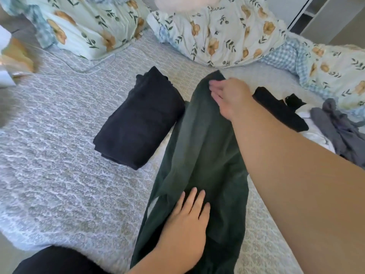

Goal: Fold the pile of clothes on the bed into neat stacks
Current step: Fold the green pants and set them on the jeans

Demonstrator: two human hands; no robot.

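**Two hands on a dark green garment**

A long dark green garment [199, 155] lies stretched on the patterned bed cover [59, 165]. The left hand [185, 224] presses flat on its near part; the right hand [229, 95] rests on its far end. Just beside it sits a folded black stack [138, 121]. Unfolded clothes [335, 123] lie at right, near floral pillows [217, 30].

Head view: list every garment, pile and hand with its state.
Green garment: spread lengthwise, unfolded.
Black garment: folded, set aside.
Clothes pile: unfolded, heaped.
Left hand: flat, pressing green garment's near end.
Right hand: flat on its far end.
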